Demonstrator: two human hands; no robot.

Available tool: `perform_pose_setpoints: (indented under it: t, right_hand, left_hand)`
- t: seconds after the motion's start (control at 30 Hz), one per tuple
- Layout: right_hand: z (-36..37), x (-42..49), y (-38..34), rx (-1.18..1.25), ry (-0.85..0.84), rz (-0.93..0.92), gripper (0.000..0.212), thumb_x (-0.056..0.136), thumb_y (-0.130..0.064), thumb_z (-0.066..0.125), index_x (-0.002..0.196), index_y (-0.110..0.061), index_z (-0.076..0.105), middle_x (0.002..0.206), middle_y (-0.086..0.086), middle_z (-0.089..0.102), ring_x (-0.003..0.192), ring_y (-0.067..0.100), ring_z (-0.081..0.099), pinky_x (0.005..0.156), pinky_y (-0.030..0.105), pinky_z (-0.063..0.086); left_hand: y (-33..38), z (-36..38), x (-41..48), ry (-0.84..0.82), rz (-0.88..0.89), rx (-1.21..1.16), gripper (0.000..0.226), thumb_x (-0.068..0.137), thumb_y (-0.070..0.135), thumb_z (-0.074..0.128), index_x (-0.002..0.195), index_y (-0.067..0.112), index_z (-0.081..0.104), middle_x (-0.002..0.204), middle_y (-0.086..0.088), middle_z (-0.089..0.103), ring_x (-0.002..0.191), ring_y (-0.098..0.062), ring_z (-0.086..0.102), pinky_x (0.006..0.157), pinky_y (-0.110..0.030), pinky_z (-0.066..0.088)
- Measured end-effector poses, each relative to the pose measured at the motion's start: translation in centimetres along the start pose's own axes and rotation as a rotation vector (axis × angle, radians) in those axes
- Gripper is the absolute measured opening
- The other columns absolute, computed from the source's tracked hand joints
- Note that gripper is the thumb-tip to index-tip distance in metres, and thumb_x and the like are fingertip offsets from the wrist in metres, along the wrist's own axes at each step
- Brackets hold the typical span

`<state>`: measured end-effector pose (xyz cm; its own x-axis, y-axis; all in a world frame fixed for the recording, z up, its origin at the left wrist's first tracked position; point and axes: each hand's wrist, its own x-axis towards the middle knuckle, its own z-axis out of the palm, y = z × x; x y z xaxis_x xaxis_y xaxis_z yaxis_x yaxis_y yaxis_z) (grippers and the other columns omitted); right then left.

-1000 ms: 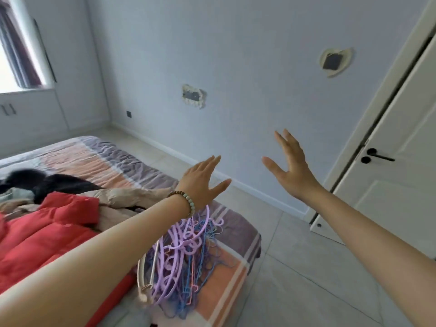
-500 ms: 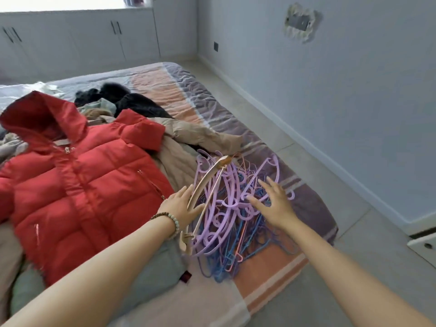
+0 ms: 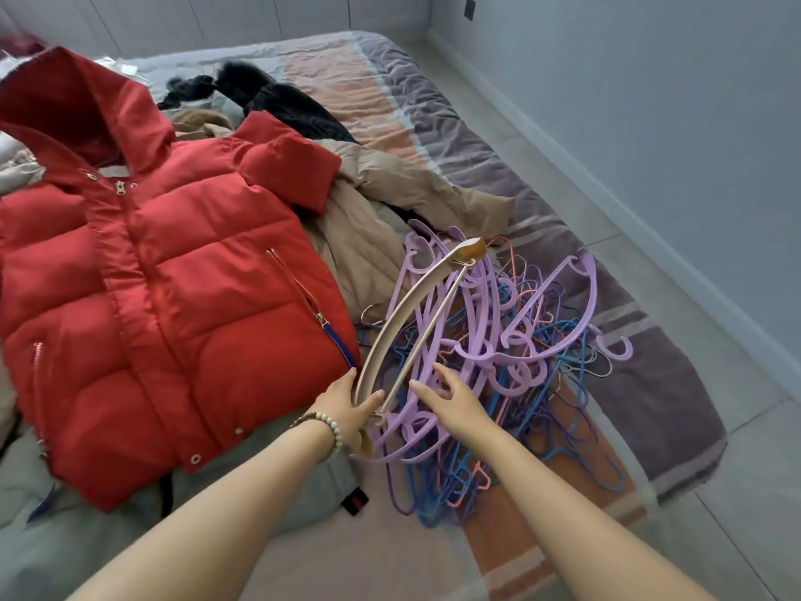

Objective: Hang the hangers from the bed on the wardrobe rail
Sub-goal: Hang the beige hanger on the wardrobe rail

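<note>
**Head view: the hangers are all on the bed, none hung yet**

Head view shows a bed with a striped cover. A big tangled pile of hangers lies near its edge. Most are purple, with thin blue and pink ones mixed in. One pale wooden hanger sits on top of the pile, on its left side.

A red coat lies flat just beside the pile. A tan coat is partly under it, and some black clothes lie farther back.

The left hand is at the near end of the wooden hanger. Its fingers are curled partly around that end and touch it, but I cannot tell if the grip is tight. It wears a bead band on the wrist.

The right hand is open, with the fingers spread out. It is right over the purple hangers and seems to touch them. It holds nothing.

I think the job is only at the start. The person looks ready to pick up the first bunch. No wardrobe or rail shows here, so I cannot say if any hangers are up there. The whole pile is left to lift, carry and hang. The hooks look tangled, so they may catch on each other when pulled.
</note>
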<state>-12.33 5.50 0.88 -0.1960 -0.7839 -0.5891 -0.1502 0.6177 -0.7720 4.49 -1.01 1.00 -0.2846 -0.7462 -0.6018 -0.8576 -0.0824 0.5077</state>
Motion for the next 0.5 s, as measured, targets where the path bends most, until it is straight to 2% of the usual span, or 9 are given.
perform_pose_setpoints:
  t: [0.13, 0.23, 0.3, 0.37, 0.4, 0.5]
  right_hand:
    - [2.3, 2.2, 0.1, 0.127, -0.042, 0.053, 0.062, 0.094, -0.040, 0.050, 0.148, -0.019, 0.026, 0.148, 0.004, 0.038, 0.135, 0.020, 0.038, 0.106, 0.034, 0.034]
    - [3.2, 3.6, 0.1, 0.221, -0.039, 0.091, 0.054, 0.095, -0.031, 0.052, 0.143, -0.013, 0.035, 0.129, 0.007, 0.057, 0.117, 0.019, 0.056, 0.102, 0.035, 0.044]
    - [3.7, 3.9, -0.1, 0.298, -0.025, 0.085, 0.041, 0.095, -0.019, 0.053, 0.133, -0.008, 0.043, 0.108, 0.005, 0.067, 0.098, 0.016, 0.066, 0.086, 0.029, 0.054]
    - [3.9, 3.8, -0.5, 0.349, -0.012, 0.050, 0.030, 0.094, -0.010, 0.053, 0.124, -0.008, 0.048, 0.092, 0.005, 0.070, 0.083, 0.015, 0.069, 0.074, 0.024, 0.056]
    - [3.9, 3.5, -0.8, 0.369, -0.011, 0.028, 0.027, 0.093, -0.009, 0.054, 0.120, -0.010, 0.049, 0.088, 0.005, 0.071, 0.079, 0.015, 0.069, 0.071, 0.024, 0.056]
    - [3.3, 2.6, -1.7, 0.422, -0.006, -0.029, 0.018, 0.093, -0.008, 0.055, 0.109, -0.015, 0.052, 0.084, 0.005, 0.072, 0.076, 0.016, 0.070, 0.075, 0.028, 0.056]
  left_hand:
    - [-1.7, 1.1, 1.6, -0.015, -0.094, -0.214, 0.075, 0.090, 0.051, 0.045, 0.147, 0.012, 0.016, 0.152, -0.008, 0.026, 0.138, -0.023, 0.030, 0.113, -0.033, 0.026]
    - [-2.4, 1.6, 2.6, -0.045, -0.192, -0.347, 0.070, 0.090, 0.056, 0.039, 0.141, 0.010, 0.032, 0.137, -0.014, 0.047, 0.124, -0.027, 0.047, 0.107, -0.035, 0.035]
    - [-2.4, 1.7, 2.8, -0.076, -0.238, -0.403, 0.066, 0.090, 0.059, 0.034, 0.126, 0.007, 0.050, 0.114, -0.019, 0.060, 0.104, -0.031, 0.058, 0.097, -0.038, 0.042]
    - [-2.1, 1.7, 2.8, -0.105, -0.267, -0.497, 0.064, 0.090, 0.059, 0.033, 0.114, 0.006, 0.060, 0.106, -0.017, 0.064, 0.086, -0.031, 0.062, 0.081, -0.035, 0.049]
    - [-2.0, 1.7, 2.8, -0.115, -0.272, -0.555, 0.063, 0.089, 0.060, 0.034, 0.107, 0.007, 0.063, 0.101, -0.015, 0.066, 0.077, -0.028, 0.062, 0.074, -0.033, 0.049]
    - [-1.2, 1.3, 2.2, -0.111, -0.239, -0.673, 0.052, 0.093, 0.054, 0.032, 0.086, 0.013, 0.064, 0.077, -0.006, 0.066, 0.068, -0.020, 0.058, 0.073, -0.032, 0.047]
